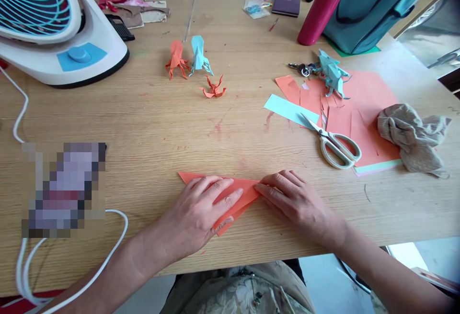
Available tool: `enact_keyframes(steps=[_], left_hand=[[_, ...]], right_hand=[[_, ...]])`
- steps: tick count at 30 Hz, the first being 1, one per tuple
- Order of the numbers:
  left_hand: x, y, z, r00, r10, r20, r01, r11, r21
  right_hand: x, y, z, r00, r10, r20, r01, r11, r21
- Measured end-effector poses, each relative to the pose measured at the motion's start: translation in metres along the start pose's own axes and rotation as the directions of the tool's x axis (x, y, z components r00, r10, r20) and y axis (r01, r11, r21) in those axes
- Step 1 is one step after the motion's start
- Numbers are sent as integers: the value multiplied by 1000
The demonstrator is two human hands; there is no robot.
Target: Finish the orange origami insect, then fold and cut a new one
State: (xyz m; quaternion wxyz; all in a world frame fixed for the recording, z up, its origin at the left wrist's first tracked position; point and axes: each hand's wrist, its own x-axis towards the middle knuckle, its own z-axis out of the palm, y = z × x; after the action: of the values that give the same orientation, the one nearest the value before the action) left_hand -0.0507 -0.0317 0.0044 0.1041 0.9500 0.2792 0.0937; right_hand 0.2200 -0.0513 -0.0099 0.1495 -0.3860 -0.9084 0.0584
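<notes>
An orange sheet of paper (235, 192), folded into a triangle, lies on the table near its front edge. My left hand (203, 208) rests flat on the paper with its fingers spread, covering much of it. With fingers closed, my right hand (293, 196) pinches the paper's right corner; its fingertips partly hide that tip. Beyond the hands stand two folded paper figures, one orange (176, 60) and one light blue (198, 55). A smaller orange folded piece (213, 87) sits just in front of them.
White-handled scissors (338, 149) lie on orange sheets (377, 94) and a light blue strip (287, 107) at right, beside a crumpled cloth (413, 134). A blue paper figure (332, 74), bottle (323, 10) and bag (377, 7) are behind. A fan (79, 31) and blurred phone (68, 185) with cables occupy the left.
</notes>
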Motion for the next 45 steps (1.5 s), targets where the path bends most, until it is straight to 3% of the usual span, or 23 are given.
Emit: enact_keyframes(steps=[3, 9, 16, 22, 28, 33, 37, 45], left_hand=[[-1, -2, -2, 999, -34, -33, 31, 995, -96], [0, 2, -11, 981, -179, -81, 156, 960, -234], [27, 16, -30, 972, -227, 58, 228, 973, -24], [49, 18, -40, 926, -334, 176, 322, 942, 92], [57, 16, -34, 940, -285, 186, 249, 949, 196], [65, 9, -34, 885, -386, 261, 344, 919, 193], [67, 9, -33, 866, -383, 323, 347, 923, 166], [57, 11, -25, 879, -371, 301, 343, 929, 142]], right_hand=[[2, 0, 1, 1000, -3, -1, 3, 1000, 22], [5, 0, 5, 994, 107, -21, -101, 977, 187], [8, -1, 5, 983, 183, -14, -169, 932, 322], [12, 1, 6, 970, 245, 4, -229, 903, 364], [14, -2, 3, 951, 308, 31, -296, 876, 381], [17, -8, 1, 936, 352, 21, -340, 882, 326], [22, -11, 5, 923, 384, 31, -381, 897, 223], [28, -16, 2, 906, 421, 41, -421, 888, 188]])
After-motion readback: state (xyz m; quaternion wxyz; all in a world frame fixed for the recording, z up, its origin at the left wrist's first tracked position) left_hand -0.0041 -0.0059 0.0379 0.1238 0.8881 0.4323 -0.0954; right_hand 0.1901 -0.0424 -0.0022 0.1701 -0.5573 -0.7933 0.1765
